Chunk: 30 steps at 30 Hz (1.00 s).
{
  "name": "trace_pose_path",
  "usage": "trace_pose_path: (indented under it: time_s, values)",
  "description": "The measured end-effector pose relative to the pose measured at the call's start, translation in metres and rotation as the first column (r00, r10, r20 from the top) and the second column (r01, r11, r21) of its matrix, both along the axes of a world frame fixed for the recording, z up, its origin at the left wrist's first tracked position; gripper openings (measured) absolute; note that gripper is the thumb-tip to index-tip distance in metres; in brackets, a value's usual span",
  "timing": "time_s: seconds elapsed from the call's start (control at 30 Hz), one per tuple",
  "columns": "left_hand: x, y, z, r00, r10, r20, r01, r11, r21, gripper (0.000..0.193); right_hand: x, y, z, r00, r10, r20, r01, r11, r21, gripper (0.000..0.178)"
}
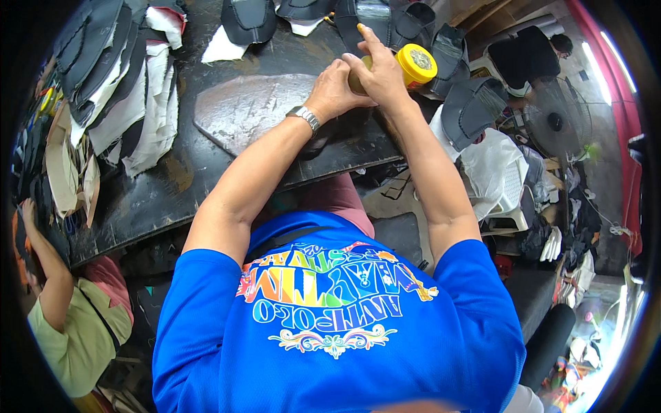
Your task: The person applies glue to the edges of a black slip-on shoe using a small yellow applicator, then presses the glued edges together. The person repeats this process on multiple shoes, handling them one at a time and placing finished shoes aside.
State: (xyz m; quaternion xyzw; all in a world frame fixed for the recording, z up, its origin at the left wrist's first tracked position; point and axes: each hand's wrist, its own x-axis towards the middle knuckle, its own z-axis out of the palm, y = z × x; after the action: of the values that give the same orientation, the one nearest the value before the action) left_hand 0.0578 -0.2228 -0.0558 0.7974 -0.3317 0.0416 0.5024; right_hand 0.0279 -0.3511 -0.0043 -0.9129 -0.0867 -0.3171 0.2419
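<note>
A yellow jar (416, 65) with a round top, dark in its middle, is tilted at the far side of the table, between and behind my hands. My right hand (384, 74) is wrapped across its body, the index finger sticking up with a yellow smear at the tip. Pressed close against the right, my left hand (337, 91), with a metal watch above it, has its fingers closed at the jar's brownish end; much of this grip is hidden. Below and left of the hands, a flat dark shiny piece (241, 110) with a rounded outline lies on the table.
Stacks of black stitched shoe uppers (93, 62) with white lining lie on the black table (165, 199) at left. More uppers (475, 113) line its far and right edges. A white plastic stool (511, 186) and a fan (555, 120) stand at right. Another person (82, 323) works at lower left.
</note>
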Motion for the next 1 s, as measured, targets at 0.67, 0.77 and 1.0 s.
trace_pose_path:
  time_s: [0.67,0.77,1.0]
  values:
    - [-0.109,0.136,0.040,0.229,-0.767,-0.599,0.480,0.624,-0.616,0.071,-0.115,0.073,0.071,0.731,0.650,-0.205,-0.670,0.742,-0.036,0.065]
    - [-0.126,0.136,0.041,0.162,-0.833,-0.529,0.554,0.520,-0.650,0.074,-0.126,0.072,0.072,0.592,0.747,-0.303,-0.791,0.611,-0.039,0.066]
    - [-0.131,0.125,0.043,0.739,-0.440,-0.510,0.342,0.898,-0.278,0.062,-0.130,0.067,0.040,0.868,0.428,-0.252,-0.454,0.889,-0.056,0.067]
